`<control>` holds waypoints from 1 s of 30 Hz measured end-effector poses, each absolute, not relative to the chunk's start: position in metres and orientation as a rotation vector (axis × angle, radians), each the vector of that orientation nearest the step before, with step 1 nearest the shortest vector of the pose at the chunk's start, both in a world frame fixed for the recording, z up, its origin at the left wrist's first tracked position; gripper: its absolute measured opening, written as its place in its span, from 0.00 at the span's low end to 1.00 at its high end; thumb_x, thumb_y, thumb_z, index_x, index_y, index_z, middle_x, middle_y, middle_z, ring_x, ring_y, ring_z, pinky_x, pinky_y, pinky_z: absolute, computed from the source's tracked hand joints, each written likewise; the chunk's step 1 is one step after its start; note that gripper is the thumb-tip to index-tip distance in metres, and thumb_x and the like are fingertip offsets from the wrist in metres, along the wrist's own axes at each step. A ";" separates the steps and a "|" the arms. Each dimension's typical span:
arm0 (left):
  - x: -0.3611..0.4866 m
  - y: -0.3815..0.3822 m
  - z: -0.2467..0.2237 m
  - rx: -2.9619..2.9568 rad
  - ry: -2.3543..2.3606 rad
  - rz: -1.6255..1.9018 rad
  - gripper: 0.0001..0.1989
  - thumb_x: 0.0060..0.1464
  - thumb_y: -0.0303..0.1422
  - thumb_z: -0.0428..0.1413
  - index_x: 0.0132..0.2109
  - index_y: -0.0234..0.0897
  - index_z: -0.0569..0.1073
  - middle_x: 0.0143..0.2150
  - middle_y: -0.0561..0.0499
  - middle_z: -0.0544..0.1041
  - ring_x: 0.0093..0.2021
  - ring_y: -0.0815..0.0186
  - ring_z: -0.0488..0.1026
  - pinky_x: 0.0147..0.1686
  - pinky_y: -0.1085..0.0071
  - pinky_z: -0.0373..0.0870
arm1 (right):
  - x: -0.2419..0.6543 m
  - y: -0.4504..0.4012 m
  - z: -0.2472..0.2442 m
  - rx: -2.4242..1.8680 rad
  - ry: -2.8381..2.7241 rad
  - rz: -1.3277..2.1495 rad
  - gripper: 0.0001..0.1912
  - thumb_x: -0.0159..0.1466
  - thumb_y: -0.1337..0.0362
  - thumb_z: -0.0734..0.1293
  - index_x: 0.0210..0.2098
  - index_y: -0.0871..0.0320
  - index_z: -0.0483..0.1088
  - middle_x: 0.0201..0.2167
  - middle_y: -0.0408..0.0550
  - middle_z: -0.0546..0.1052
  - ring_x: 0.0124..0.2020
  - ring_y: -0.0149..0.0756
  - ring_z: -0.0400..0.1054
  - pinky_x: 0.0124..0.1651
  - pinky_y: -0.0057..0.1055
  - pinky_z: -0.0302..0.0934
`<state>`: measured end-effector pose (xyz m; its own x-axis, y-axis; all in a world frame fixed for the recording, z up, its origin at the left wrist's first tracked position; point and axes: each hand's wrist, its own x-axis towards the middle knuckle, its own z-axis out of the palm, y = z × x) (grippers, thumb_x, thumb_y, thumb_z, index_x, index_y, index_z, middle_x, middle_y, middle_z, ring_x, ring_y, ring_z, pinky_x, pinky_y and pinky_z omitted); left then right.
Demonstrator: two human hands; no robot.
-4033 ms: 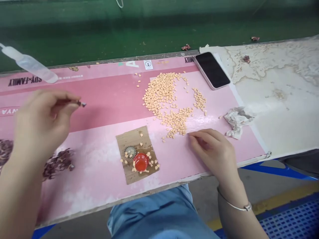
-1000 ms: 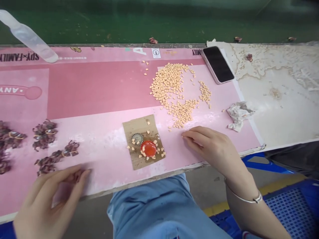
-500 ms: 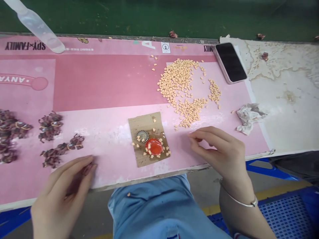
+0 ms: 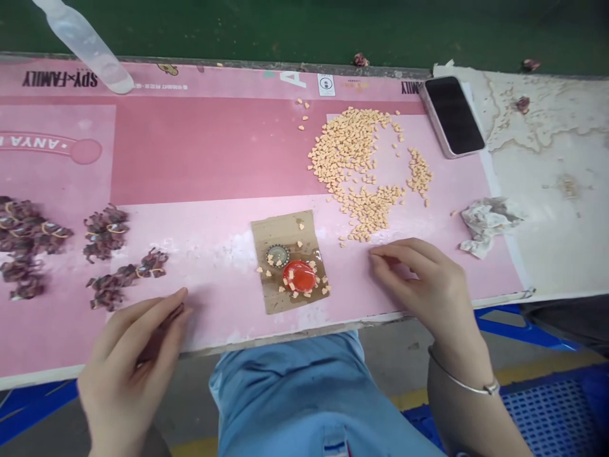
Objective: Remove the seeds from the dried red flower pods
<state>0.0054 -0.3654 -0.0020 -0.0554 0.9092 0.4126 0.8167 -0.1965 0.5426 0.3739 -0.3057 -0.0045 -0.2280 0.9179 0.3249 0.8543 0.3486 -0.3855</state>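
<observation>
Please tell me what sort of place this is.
Probably a handwork bench: a pink mat bears a heap of small peach-coloured pieces, rubber-banded dark bundles and a stained cardboard scrap.

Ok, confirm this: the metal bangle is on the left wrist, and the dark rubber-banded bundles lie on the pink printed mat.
Not quite: the head view shows the metal bangle on the right wrist, not the left. The rest stands: the dark rubber-banded bundles lie on the pink printed mat.

Left hand (image 4: 128,374) (dark sprig (image 4: 160,333) between fingers (image 4: 152,311))
</observation>
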 end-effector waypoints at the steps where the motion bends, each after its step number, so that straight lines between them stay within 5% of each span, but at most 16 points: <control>1: 0.008 -0.365 -0.001 2.043 1.892 1.126 0.11 0.61 0.25 0.66 0.48 0.43 0.85 0.42 0.53 0.83 0.38 0.68 0.79 0.36 0.74 0.74 | 0.372 -0.304 -0.005 -1.531 -2.129 0.174 0.05 0.72 0.68 0.69 0.40 0.54 0.77 0.34 0.47 0.83 0.35 0.39 0.79 0.35 0.35 0.73; 6: 0.018 -0.367 -0.002 1.968 1.762 1.167 0.17 0.60 0.22 0.64 0.50 0.49 0.85 0.45 0.53 0.81 0.42 0.66 0.78 0.38 0.71 0.75 | 0.355 -0.294 -0.007 -1.465 -2.175 0.126 0.07 0.74 0.67 0.68 0.40 0.55 0.79 0.36 0.49 0.84 0.35 0.39 0.80 0.37 0.35 0.73; 12: 0.031 -0.366 -0.002 1.857 1.742 1.096 0.13 0.63 0.24 0.63 0.48 0.48 0.84 0.50 0.52 0.80 0.49 0.67 0.79 0.43 0.75 0.78 | 0.341 -0.282 -0.009 -1.429 -2.268 0.084 0.10 0.75 0.66 0.67 0.39 0.55 0.80 0.37 0.50 0.85 0.34 0.39 0.78 0.36 0.34 0.69; 20: 0.058 -0.372 0.012 1.689 1.656 1.142 0.10 0.64 0.23 0.62 0.45 0.45 0.82 0.49 0.50 0.80 0.49 0.66 0.82 0.41 0.79 0.81 | 0.347 -0.286 0.002 -1.480 -2.398 0.001 0.13 0.69 0.74 0.61 0.31 0.55 0.71 0.25 0.43 0.73 0.24 0.33 0.65 0.27 0.32 0.56; 30: 0.089 -0.367 0.036 1.703 1.176 0.924 0.05 0.67 0.33 0.63 0.48 0.48 0.83 0.43 0.47 0.83 0.42 0.63 0.85 0.40 0.76 0.85 | 0.328 -0.317 0.023 -1.218 -1.943 0.448 0.12 0.65 0.75 0.66 0.34 0.50 0.74 0.25 0.39 0.80 0.21 0.31 0.71 0.25 0.27 0.68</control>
<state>0.0886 -0.3665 0.0358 0.2854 0.9528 0.1040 0.3268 -0.1987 0.9240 0.3279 -0.3175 0.0233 -0.2330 0.8721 0.4304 0.5957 0.4778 -0.6456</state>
